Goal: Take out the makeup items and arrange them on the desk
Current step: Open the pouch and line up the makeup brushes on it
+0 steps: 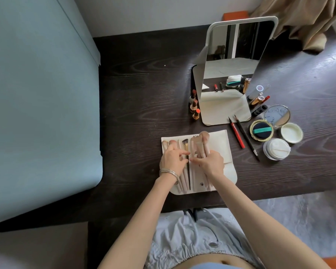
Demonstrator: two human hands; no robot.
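dark wood-grain bench (144, 94) carries everything here, pushed against a pale blue-grey bed (37, 103) on the left. biggest item standing on it is the white-framed tilting mirror (235, 55) on its flat base, angled back, and the small things crowd round its foot, probably so each is in reach and in sight.

nearer the person lies the cream fabric brush roll (227, 152), unrolled flat so its pockets face up. that's where the action is: pink-handled makeup brushes (184, 181) lie side by side in it, heads pointing away, with one black-and-gold fan brush (186, 147) among them.

left hand (172, 162), silver bangles at the wrist, rests on the left group of handles with fingers spread and index finger pointing right, seemingly pinning them down. right hand (209, 161) has its grip curled round a bunch of brushes, their fluffy heads sticking out beyond the knuckles, looks like they're being drawn out of the pockets.

right of the roll, things look already arranged: an open gold-rimmed cushion compact (261, 131) with its round mirror lid, a white round jar (291, 133), a clear tub with a white puff (276, 148), a red pencil (237, 134) and a black pencil (246, 137) laid parallel. three uncapped lipsticks (193, 103) stand upright in a row left of the mirror.
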